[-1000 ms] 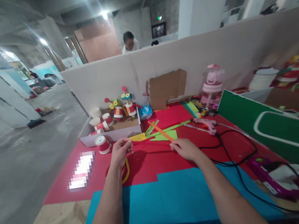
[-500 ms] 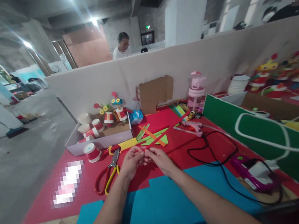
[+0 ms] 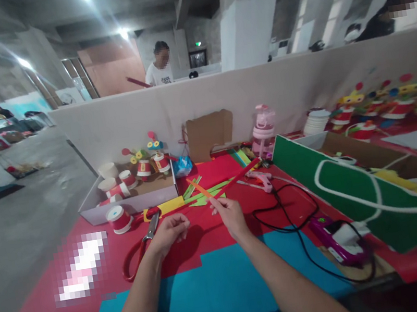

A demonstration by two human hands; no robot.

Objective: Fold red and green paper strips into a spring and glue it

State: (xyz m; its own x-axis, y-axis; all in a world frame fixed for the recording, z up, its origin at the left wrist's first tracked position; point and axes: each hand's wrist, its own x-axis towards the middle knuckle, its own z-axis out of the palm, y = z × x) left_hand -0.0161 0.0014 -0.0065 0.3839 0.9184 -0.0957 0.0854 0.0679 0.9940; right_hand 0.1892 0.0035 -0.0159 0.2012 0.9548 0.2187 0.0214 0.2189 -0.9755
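My right hand (image 3: 230, 215) is closed in a pinch at the lower end of an orange paper strip (image 3: 200, 188), over the red tabletop. My left hand (image 3: 171, 231) is apart from it, fingers curled together; whatever may be inside them is hidden. Beside my left hand lie scissors (image 3: 152, 227) with red and yellow handles, partly covered by that hand. Beyond my hands are green paper strips (image 3: 199, 198), a yellow piece (image 3: 171, 205) and a long thin red strip (image 3: 238, 178).
Left, a box (image 3: 131, 204) holds paper cups and two cup figures; another cup (image 3: 119, 219) stands outside it. Right are a pink glue gun (image 3: 262, 180), black cable, purple power strip (image 3: 337, 246) and green-sided box (image 3: 341, 193). Blue sheet (image 3: 229, 284) covers the near edge.
My hands were together at the middle and are now apart, the left moved left. My right hand has come to the orange strip, which lay free before. The view has shifted slightly.
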